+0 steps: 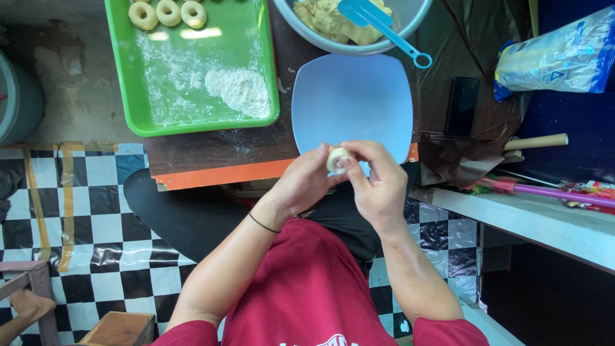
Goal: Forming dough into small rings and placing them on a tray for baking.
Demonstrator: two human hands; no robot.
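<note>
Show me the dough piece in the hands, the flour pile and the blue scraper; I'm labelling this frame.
dough piece [337,157], head view, its top between the fingers.
flour pile [240,90], head view, its middle.
blue scraper [384,25], head view, its handle.

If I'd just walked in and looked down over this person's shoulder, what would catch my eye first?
Probably the small pale dough ring pinched between the left hand and right hand, right in the middle, over a light blue plate. Next, the bright green tray at upper left, dusted with flour and holding three shaped dough rings along its far edge. Above the plate sits a grey bowl of dough with a blue spatula.
</note>
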